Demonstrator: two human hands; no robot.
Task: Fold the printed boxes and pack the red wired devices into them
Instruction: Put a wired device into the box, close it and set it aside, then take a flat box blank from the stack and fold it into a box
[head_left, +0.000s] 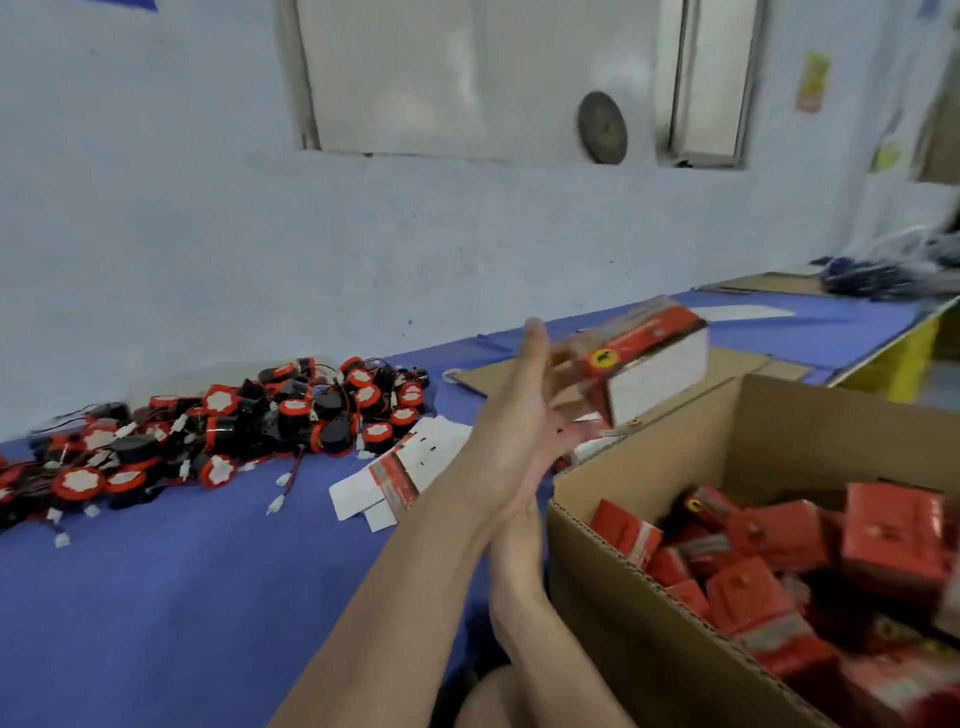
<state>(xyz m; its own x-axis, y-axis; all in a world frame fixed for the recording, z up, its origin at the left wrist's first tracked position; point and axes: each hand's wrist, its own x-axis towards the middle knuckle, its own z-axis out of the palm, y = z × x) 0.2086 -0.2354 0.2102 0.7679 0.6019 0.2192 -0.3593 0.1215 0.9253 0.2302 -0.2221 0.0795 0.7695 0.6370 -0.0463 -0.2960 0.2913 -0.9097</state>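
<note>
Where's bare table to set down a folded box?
Free: blue cloth in the near-left, between the device pile, the flat box blanks and the left forearm. Crowded: the pile by the wall; the carton at right is full of packed boxes.

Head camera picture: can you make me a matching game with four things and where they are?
Things
1. heap of round red and black wired devices
2. flat unfolded white and red printed box
3. folded red and white printed box
4. big brown cardboard carton

Places
A. holds many small red packed boxes
B. raised in the air above the blue table
C. lying flat on the table
D. piled up at the left on the table

Pairs: 1-D, 2-C, 3-B, 4-A
</note>
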